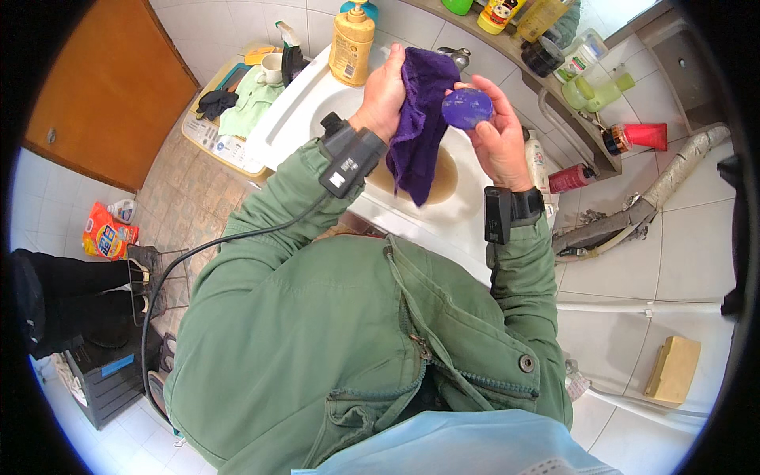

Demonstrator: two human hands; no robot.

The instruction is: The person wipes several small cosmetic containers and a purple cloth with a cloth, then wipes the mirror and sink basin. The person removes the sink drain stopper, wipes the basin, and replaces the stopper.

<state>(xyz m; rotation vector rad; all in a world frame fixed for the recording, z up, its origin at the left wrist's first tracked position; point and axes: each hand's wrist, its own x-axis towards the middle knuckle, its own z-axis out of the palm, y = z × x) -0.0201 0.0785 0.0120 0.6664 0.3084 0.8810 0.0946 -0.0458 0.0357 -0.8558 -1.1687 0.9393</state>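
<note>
A dark purple cloth (418,119) hangs over the washbasin (475,219), with my left hand (383,92) gripping its upper left edge. In the fingers of my right hand (499,139) is a round purple disc (467,108) with pale smears on its face. Whether the disc is soap or a lid, I cannot tell. It is held close against the right side of the cloth. Cloudy brownish water (445,178) stands in the basin beneath. Behind the cloth a metal faucet (457,57) is partly hidden.
A yellow pump bottle (351,47) stands on the basin's back left. Left of it, a washing machine (208,133) carries cloths and a white mug (271,68). Bottles and jars line the shelf (504,44). A wrapped pipe (665,178) runs along the right wall. Someone's dark-trousered legs (77,276) show at left.
</note>
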